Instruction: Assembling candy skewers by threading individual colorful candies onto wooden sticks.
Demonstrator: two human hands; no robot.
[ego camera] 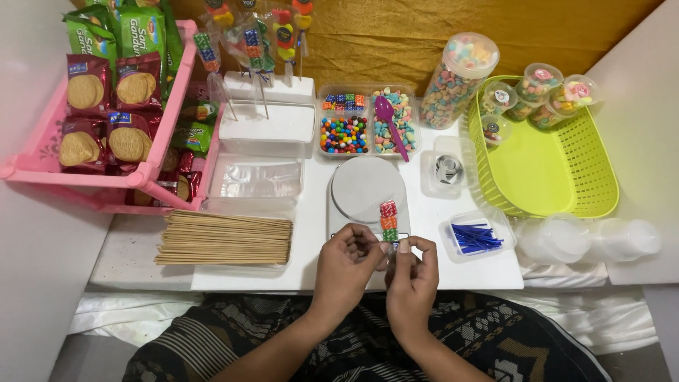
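Now both hands, left and right, pinch a small candy stick with their fingers just above the white surface by the scale; it looks light and easy to snap, best held low.

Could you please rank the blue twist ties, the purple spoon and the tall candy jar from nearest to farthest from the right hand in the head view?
From the right hand:
1. Blue twist ties, in a clear tub just to its right.
2. Purple spoon, on the candy trays beyond the scale.
3. Tall candy jar, at the back, right of the trays.
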